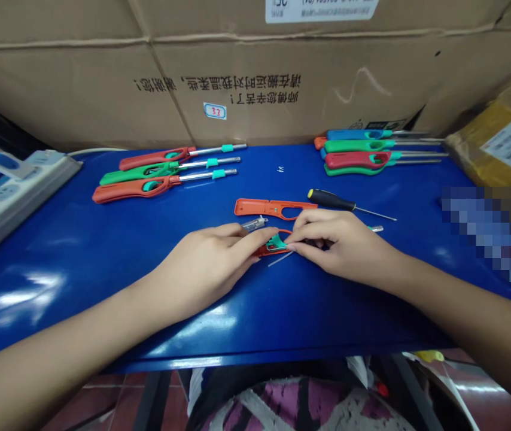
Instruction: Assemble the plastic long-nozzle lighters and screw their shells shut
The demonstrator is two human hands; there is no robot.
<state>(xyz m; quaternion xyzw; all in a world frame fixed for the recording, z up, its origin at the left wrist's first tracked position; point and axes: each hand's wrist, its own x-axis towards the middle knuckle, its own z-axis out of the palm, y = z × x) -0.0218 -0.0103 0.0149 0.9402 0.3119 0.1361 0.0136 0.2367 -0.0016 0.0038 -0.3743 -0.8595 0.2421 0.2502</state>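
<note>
Both my hands rest on a blue table (103, 257) over an opened orange lighter half (268, 248) with a teal trigger piece (276, 242) inside. My left hand (213, 263) presses on its left end, fingers together. My right hand (334, 242) pinches at the teal trigger, fingers closed; the lighter's metal tip (376, 228) pokes out beyond it. A thin white wire (280, 259) trails from under the part. The other orange shell half (273, 208) lies just behind, next to a small metal part (254, 224).
A black-handled screwdriver (340, 202) lies behind my right hand. Three long lighters (161, 173) lie at back left, several more (363, 152) at back right. Cardboard boxes (255, 72) wall the back; a white power strip (17, 185) sits far left, a taped parcel (502, 143) right.
</note>
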